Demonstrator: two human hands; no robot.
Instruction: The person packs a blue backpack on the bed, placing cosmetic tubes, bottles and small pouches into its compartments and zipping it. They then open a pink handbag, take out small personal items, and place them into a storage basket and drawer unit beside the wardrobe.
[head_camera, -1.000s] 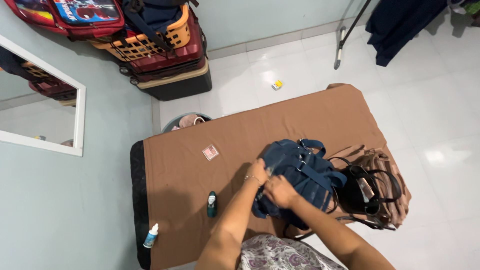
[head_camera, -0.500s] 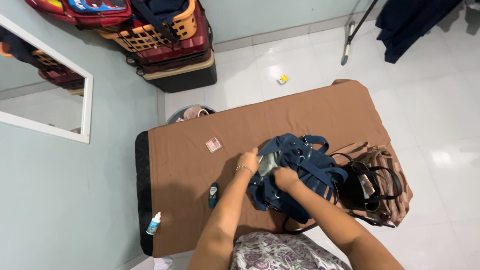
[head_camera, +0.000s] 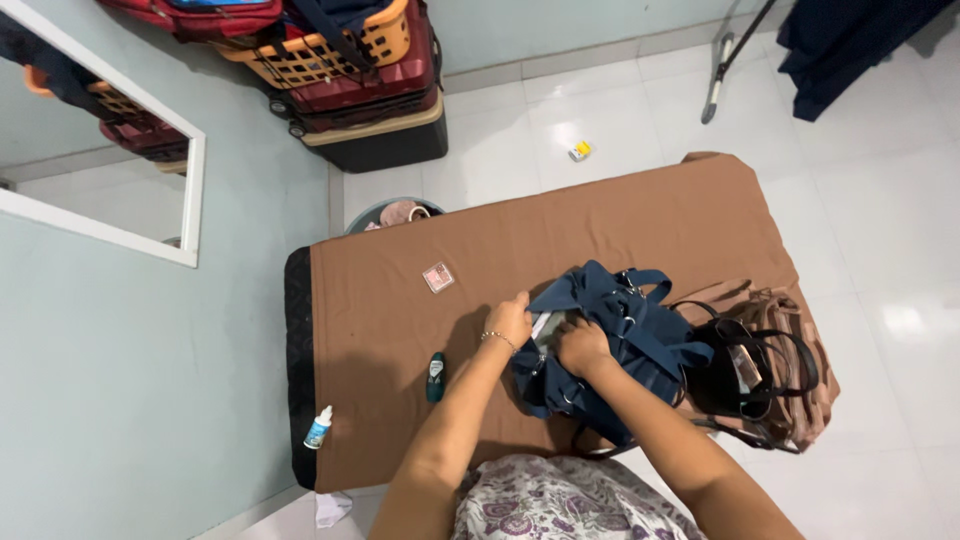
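Both my hands are at the mouth of the soft navy-blue fabric handbag (head_camera: 610, 345), which lies slumped near the middle of the brown cloth-covered mattress (head_camera: 560, 235), toward its near edge. My left hand (head_camera: 510, 320) pinches the bag's left rim, fingers curled over the edge, and seems to hold the opening apart; my right hand (head_camera: 580, 347) is bunched closed just inside the mouth, next to something pale there, though I cannot tell whether it grips that or only the lining. I judge I am in the middle of working at the bag's open top, so the next move calls for keeping the rim spread while the right hand works without snagging the loose straps. Touching the bag on the right sit a black handbag (head_camera: 745, 375) and a tan-brown bag (head_camera: 800, 350). Left of my arms lie a small dark green bottle (head_camera: 435, 377), a little pink square packet (head_camera: 438, 277) farther off, and a white dropper bottle with a blue label (head_camera: 318, 428) at the near left corner.
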